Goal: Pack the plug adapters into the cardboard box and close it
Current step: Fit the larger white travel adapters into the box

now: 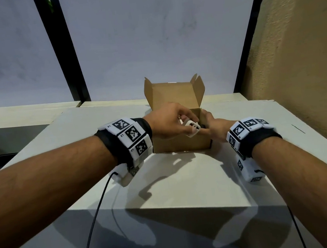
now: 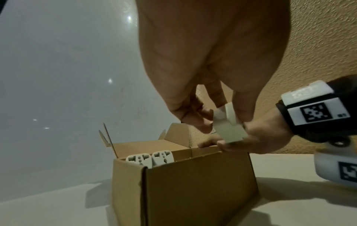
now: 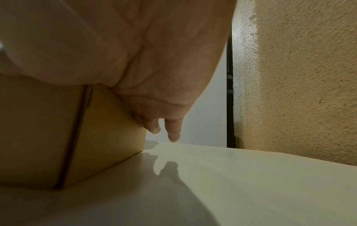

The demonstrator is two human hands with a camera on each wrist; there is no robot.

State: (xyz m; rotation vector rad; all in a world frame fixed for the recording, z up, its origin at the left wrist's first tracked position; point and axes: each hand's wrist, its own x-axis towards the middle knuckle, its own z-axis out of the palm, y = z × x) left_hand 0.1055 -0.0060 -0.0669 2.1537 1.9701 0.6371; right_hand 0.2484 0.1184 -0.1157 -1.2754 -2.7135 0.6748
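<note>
We held one white plug adapter (image 1: 192, 128) above the open cardboard box (image 1: 181, 142) on the desk (image 1: 185, 172), left hand (image 1: 166, 123) pinching it. Right hand (image 1: 210, 127) gripped the box's right rim, seemingly touching the adapter. Two adapters (image 2: 148, 158) stood inside at the left.

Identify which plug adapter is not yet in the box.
The white adapter pinched by the left hand above the cardboard box; two others already stand inside.
</note>
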